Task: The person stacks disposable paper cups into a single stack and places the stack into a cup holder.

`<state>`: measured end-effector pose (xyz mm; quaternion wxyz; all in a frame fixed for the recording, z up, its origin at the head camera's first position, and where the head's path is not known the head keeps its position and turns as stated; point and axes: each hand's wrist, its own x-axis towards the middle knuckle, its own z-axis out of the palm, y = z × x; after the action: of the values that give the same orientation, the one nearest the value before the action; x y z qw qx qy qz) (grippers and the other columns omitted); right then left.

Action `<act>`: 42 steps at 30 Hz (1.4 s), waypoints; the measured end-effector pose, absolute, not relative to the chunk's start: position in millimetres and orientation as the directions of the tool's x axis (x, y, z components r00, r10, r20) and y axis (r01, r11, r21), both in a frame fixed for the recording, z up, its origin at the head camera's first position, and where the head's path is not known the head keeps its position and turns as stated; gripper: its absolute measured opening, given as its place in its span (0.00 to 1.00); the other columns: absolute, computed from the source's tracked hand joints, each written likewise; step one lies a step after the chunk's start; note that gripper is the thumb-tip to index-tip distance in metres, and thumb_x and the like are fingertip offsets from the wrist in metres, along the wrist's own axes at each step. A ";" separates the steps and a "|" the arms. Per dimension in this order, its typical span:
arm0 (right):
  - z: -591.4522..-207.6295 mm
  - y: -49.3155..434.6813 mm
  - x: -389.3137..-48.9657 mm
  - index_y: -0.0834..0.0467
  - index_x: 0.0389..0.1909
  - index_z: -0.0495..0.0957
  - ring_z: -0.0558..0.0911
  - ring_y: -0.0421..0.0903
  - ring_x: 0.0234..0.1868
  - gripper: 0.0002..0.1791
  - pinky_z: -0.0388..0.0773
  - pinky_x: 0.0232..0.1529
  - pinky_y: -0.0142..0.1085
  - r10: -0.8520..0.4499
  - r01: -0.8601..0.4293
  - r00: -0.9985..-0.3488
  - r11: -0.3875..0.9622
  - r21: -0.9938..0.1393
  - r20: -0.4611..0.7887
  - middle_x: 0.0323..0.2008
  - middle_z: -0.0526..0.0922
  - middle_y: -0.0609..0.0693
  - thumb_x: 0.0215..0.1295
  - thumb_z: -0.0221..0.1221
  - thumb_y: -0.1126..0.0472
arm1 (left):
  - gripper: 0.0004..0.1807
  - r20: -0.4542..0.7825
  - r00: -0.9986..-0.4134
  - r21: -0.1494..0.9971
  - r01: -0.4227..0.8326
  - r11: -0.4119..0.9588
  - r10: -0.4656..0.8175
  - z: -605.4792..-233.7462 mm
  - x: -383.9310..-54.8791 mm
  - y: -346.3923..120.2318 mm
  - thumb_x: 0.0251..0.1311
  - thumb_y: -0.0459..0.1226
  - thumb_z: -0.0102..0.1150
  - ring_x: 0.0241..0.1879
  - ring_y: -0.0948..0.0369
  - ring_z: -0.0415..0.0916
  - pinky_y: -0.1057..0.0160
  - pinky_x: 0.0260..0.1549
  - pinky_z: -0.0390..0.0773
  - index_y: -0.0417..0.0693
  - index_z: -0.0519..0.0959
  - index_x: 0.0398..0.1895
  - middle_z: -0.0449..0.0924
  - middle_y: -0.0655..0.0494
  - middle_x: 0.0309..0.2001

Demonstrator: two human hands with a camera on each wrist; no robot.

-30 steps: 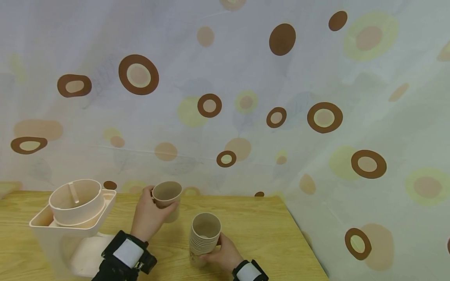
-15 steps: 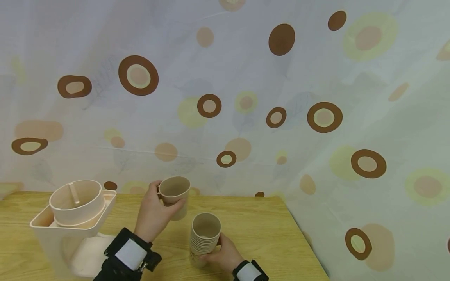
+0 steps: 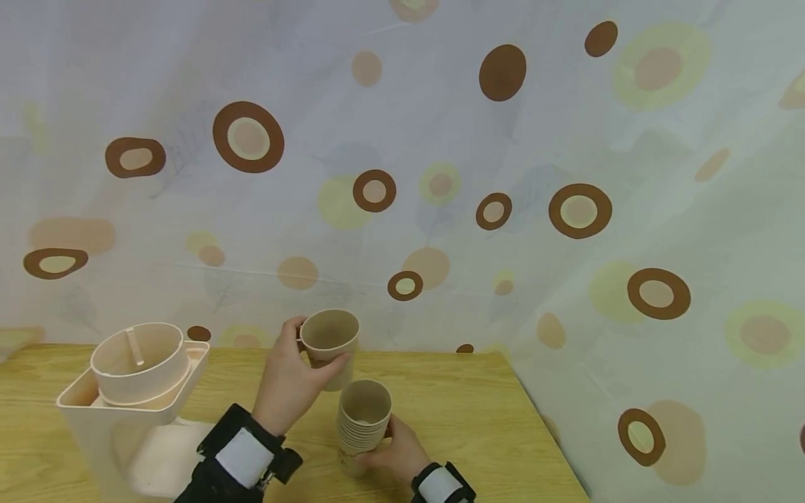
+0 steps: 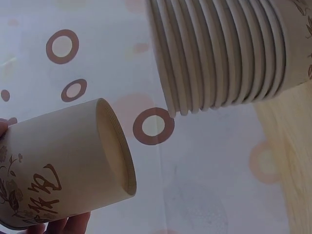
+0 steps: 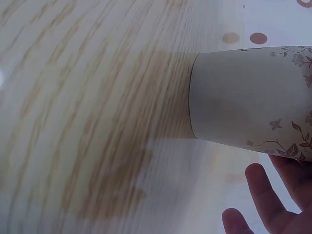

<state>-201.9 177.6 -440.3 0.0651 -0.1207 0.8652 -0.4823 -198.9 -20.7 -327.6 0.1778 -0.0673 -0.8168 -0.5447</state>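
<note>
My left hand grips a single beige paper cup, its mouth facing up and tilted a little. This cup is just behind and above a stack of nested paper cups, apart from it. In the left wrist view the cup shows brown printed characters and leaves, with its recessed base facing the stack's rims. My right hand holds the stack low on its side, thumb in front. In the right wrist view the bottom cup is close to the wood; I cannot tell whether it touches.
A cream plastic holder with a round cup-like container in its top stands at the left of the wooden table. A curtain or sheet with brown and yellow circles hangs behind the table and along its right side.
My left hand has carried the single cup to the right and slightly up, nearer to the stack. The right hand and the stack have shifted only slightly left.
</note>
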 end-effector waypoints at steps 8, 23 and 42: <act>-440.0 170.4 -204.6 0.62 0.55 0.70 0.76 0.49 0.46 0.35 0.74 0.46 0.49 -0.289 -0.153 -0.957 0.492 -0.857 0.005 0.49 0.79 0.55 0.44 0.73 0.61 | 0.38 0.391 -0.917 0.852 0.330 0.406 -0.077 -326.8 -197.8 -11.0 0.47 0.44 0.70 0.51 0.50 0.74 0.49 0.47 0.75 0.38 0.63 0.58 0.73 0.43 0.51; -439.7 165.2 -204.8 0.61 0.57 0.69 0.75 0.49 0.47 0.36 0.73 0.46 0.47 -0.277 -0.123 -0.961 0.495 -0.860 -0.022 0.50 0.79 0.54 0.45 0.73 0.60 | 0.38 0.397 -0.916 0.857 0.347 0.382 -0.058 -332.1 -198.9 -6.8 0.45 0.40 0.72 0.49 0.51 0.74 0.50 0.47 0.75 0.39 0.63 0.58 0.75 0.45 0.50; -441.8 166.0 -205.0 0.61 0.56 0.69 0.76 0.49 0.46 0.35 0.73 0.48 0.50 -0.314 -0.125 -0.949 0.483 -0.867 -0.039 0.48 0.79 0.53 0.46 0.72 0.59 | 0.37 0.363 -0.931 0.862 0.324 0.390 -0.030 -337.9 -195.0 1.5 0.46 0.42 0.71 0.49 0.52 0.74 0.50 0.47 0.75 0.41 0.63 0.58 0.75 0.47 0.50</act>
<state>-205.0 166.0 -441.8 0.0964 -0.1283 0.8557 -0.4920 -195.0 1.5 -337.9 0.1621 -0.0899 -0.8177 -0.5450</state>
